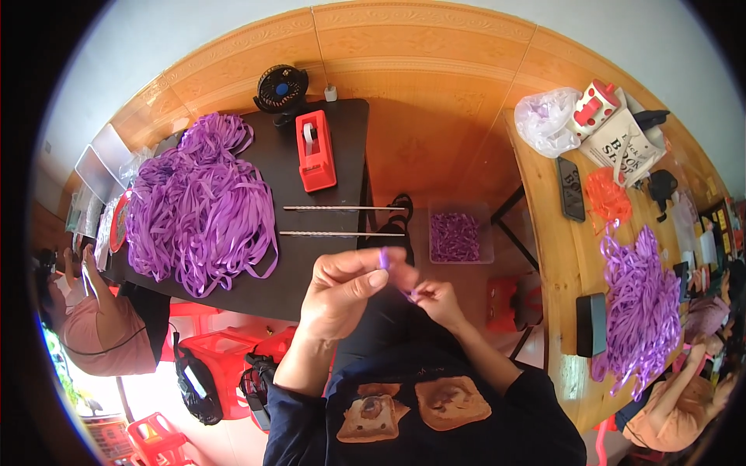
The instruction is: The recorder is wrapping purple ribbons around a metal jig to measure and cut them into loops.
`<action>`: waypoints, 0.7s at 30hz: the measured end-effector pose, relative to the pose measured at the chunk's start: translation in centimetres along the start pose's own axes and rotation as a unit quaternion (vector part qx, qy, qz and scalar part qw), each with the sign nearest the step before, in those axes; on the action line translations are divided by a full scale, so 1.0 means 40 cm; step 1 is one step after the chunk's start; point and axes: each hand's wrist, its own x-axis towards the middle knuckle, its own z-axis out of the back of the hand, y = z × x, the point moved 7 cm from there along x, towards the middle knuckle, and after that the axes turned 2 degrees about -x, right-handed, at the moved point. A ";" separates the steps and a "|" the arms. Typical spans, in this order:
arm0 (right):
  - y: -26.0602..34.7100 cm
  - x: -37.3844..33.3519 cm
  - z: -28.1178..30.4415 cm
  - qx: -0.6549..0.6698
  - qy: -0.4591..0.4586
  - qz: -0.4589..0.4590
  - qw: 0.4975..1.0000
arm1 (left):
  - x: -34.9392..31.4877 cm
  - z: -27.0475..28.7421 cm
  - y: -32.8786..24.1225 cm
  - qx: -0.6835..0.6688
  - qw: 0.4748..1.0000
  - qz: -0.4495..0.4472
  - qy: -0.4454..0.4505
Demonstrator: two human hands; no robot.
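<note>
My left hand (336, 299) is raised in front of my body, with a narrow purple ribbon (384, 259) at its closed thumb and fingers. Close beside it, lower and to the right, my right hand (438, 304) pinches a purple bit that looks like the same ribbon; most of its length is hidden, and the left fingertips are slightly blurred. A big heap of purple ribbon (203, 206) lies on the dark table (256, 291) at my left. Two twisted metal chopsticks (342, 208) extend past that table's right edge, side by side and apart.
On the dark table stand a red tape dispenser (316, 151) and a black fan (281, 89). A clear bin (461, 260) of short purple pieces sits on the floor. The wooden table (556, 256) holds more ribbon, a phone (569, 190) and bags. People sit at both sides.
</note>
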 end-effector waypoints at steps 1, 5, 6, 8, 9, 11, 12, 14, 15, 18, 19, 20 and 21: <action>-0.012 -0.013 -0.009 0.003 0.043 -0.026 0.999 | 0.008 0.006 -0.002 0.016 1.000 -0.002 -0.005; 0.051 -0.051 -0.046 0.030 0.173 -0.089 0.981 | 0.031 0.051 0.008 0.084 0.996 -0.015 0.003; 0.056 -0.061 -0.053 0.024 0.200 -0.096 0.975 | 0.032 0.056 0.012 0.132 0.991 -0.008 0.005; 0.051 -0.076 -0.064 0.025 0.240 -0.109 0.964 | 0.033 0.059 0.018 0.182 0.983 -0.002 0.008; 0.051 -0.078 -0.063 0.024 0.240 -0.107 0.965 | 0.032 0.061 0.021 0.212 0.977 -0.001 -0.005; 0.056 -0.087 -0.072 0.027 0.273 -0.110 0.955 | 0.037 0.057 0.019 0.254 0.967 -0.007 -0.024; 0.053 -0.088 -0.071 0.026 0.274 -0.108 0.955 | 0.038 0.059 0.017 0.255 0.967 -0.010 -0.023; 0.035 -0.093 -0.071 0.020 0.283 -0.112 0.952 | 0.038 0.072 0.018 0.280 0.959 -0.001 -0.037; 0.028 -0.095 -0.070 0.019 0.284 -0.110 0.952 | 0.039 0.071 0.017 0.281 0.959 -0.003 -0.037; 0.019 -0.098 -0.064 -0.032 0.276 -0.094 0.956 | 0.034 0.084 0.014 0.279 0.957 0.005 -0.074; 0.019 -0.097 -0.055 -0.047 0.252 -0.097 0.962 | 0.033 0.089 0.020 0.262 0.962 0.014 -0.075; 0.019 -0.097 -0.044 -0.062 0.228 -0.100 0.966 | 0.032 0.092 0.026 0.245 0.966 0.023 -0.075; 0.005 -0.098 -0.039 -0.063 0.229 -0.098 0.966 | 0.033 0.096 0.033 0.246 0.966 0.021 -0.075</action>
